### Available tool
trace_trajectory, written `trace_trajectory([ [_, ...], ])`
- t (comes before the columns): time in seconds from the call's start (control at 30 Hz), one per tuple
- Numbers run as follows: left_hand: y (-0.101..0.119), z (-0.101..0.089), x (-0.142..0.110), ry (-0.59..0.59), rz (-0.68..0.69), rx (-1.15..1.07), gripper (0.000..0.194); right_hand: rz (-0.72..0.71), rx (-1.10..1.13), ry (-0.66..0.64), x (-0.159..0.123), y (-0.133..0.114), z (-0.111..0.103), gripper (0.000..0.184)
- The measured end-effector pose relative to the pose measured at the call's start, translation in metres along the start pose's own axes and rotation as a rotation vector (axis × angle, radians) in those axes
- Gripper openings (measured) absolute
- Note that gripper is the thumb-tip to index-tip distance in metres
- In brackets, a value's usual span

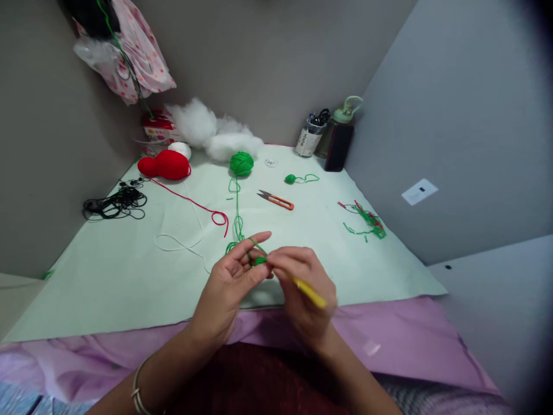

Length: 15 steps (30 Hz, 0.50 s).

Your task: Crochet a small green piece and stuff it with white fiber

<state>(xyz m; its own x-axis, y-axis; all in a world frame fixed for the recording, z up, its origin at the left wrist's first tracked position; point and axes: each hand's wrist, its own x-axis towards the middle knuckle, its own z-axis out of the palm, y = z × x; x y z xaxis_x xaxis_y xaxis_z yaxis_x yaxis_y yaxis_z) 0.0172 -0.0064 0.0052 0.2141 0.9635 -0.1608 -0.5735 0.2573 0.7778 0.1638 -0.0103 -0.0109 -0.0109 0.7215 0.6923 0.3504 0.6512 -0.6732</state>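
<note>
The left hand [228, 279], half curled with its index finger raised under a strand, pinches a small green piece [260, 261] between thumb and fingers, while the right hand [306, 282] closes round a smooth yellow tool [311, 293], its tip hidden. The piece, between the hands at the near edge, looks barely begun, with plenty of soft yarn left on the round ball [242, 164] beyond. Farther right, a compact green bud [291, 179] with a looped tail seems already made, while fluffy stuffing [194, 124] lies heaped far left
</note>
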Motion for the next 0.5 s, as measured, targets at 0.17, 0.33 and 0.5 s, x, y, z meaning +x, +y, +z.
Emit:
trace_trajectory([
  [0.17, 0.005, -0.003, 0.006, -0.045, -0.203, -0.251, 0.035, -0.030, -0.004, 0.074, 0.002, 0.002, -0.005, 0.030],
  [0.33, 0.006, -0.005, 0.006, -0.044, -0.113, -0.198, 0.030, 0.343, 0.495, 0.119, 0.008, 0.006, -0.002, 0.019],
  [0.5, 0.000, -0.003, 0.001, -0.107, -0.054, -0.027, 0.033, 0.401, 0.523, 0.063, 0.006, 0.006, 0.005, 0.016],
])
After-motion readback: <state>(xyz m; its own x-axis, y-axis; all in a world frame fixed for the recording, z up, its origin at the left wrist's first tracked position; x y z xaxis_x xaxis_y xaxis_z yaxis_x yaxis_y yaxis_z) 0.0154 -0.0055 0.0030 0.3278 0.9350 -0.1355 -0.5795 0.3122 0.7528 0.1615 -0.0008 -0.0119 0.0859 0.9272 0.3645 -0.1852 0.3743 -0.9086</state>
